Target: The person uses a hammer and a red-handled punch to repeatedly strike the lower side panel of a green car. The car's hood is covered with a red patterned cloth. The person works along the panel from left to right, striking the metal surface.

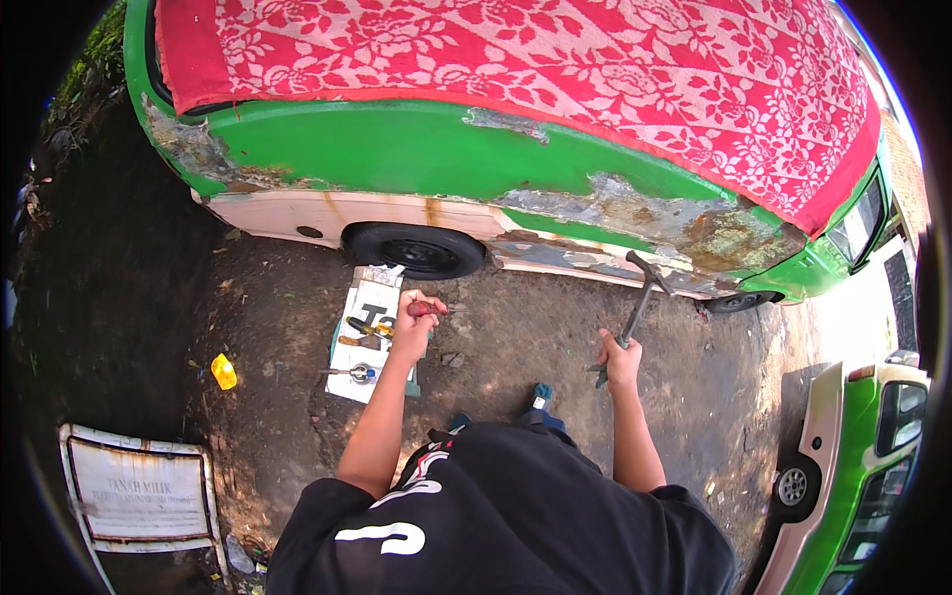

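My left hand (409, 332) is closed around a tool with a red handle (421, 309); its working end is too small to make out. In my right hand (621, 362) I grip a hammer (638, 307) by its handle, its dark metal head raised toward the van. Below my left hand a white board (347, 387) lies on the ground. On it rest a screwdriver with a yellow and black handle (363, 325), a scraper with a wooden handle (369, 342) and a tool with a blue end (362, 373). Both hands are apart from the van's body (397, 149).
The green and white van has peeling, rusty patches (635, 203) and a red floral cloth (545, 50) over its top. Its wheel (416, 250) stands beside the board. A second green vehicle (873, 476) is at right. A yellow object (224, 372) and a white metal sign (144, 486) are at left.
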Available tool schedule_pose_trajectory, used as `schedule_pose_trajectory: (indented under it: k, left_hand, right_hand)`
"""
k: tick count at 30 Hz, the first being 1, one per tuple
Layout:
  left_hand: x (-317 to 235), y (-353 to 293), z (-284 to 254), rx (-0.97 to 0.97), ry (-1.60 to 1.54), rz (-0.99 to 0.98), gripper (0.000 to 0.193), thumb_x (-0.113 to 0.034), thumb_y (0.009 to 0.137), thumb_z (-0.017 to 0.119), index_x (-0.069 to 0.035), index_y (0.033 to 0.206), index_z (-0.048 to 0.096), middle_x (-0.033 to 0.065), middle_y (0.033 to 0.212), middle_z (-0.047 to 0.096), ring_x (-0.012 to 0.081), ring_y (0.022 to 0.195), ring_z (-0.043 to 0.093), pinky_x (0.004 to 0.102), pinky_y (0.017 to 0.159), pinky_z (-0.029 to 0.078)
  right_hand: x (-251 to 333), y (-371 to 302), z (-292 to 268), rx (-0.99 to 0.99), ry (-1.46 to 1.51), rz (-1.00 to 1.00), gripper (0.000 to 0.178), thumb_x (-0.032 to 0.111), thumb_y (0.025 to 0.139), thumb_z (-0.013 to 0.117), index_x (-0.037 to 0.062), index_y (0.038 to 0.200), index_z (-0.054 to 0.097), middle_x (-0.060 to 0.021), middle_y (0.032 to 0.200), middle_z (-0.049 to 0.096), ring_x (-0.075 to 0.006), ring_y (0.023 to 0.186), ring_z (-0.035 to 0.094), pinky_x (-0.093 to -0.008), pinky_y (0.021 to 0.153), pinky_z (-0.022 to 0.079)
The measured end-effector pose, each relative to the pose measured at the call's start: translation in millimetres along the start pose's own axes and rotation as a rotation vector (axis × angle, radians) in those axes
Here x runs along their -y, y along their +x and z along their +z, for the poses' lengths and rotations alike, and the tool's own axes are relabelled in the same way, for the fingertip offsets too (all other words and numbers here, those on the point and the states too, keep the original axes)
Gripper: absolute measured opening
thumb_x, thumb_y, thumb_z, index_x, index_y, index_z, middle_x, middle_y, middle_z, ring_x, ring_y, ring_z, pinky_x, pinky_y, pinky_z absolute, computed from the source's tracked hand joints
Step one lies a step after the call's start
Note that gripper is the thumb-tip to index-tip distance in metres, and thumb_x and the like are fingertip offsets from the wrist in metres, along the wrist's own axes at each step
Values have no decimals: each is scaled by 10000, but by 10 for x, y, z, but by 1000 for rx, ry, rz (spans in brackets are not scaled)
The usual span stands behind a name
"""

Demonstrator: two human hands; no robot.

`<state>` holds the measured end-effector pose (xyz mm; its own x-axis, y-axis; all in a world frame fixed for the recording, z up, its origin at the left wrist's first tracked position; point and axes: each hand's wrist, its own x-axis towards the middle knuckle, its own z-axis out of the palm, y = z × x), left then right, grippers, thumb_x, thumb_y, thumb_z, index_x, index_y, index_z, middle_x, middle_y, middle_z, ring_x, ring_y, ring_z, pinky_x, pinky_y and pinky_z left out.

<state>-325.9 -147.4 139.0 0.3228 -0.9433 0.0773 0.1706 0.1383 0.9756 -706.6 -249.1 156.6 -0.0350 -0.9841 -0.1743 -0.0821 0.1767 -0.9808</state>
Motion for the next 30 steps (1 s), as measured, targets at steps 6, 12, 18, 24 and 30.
schedule_pose_trajectory:
  k: [6,12,18,24,30]
  left_hand:
    - [396,145,560,-133,160,97,263,46,873,600,-52,1112,549,84,1073,614,137,941,590,260,806,480]
    - [447,355,1048,-228,397,157,253,83,817,634,-5,1046,574,121,1123,618,227,1045,599,311,926,461]
    - [337,476,1168,-295,554,233,223,80,857,631,-3,1056,572,107,1202,615,142,992,608,268,880,487]
    - [351,862,866,-321,461,189,232,120,861,589,2,1060,570,111,1257,601,119,954,618,253,840,506]
    - [432,1298,289,-323,331,250,248,157,855,536,2,1045,567,106,1252,591,114,965,608,242,844,496]
  right_hand:
    - [-195,93,-451,56,-302,85,279,169,821,734,36,640,570,-5,527,535,-88,438,481,-281,429,376]
    - [-132,661,-704,190,-464,15,328,240,797,751,-2,646,589,-43,492,533,-110,457,523,-312,465,414]
    - [59,1064,-439,354,-475,-11,349,272,786,763,1,653,588,-49,495,532,-116,458,524,-316,473,420]
    - [404,1144,45,447,-494,-76,363,295,790,767,3,656,598,-43,499,536,-110,463,520,-314,472,420]
    - [609,1142,599,429,-531,-94,334,290,793,771,8,689,626,-34,511,540,-99,473,517,-305,470,416]
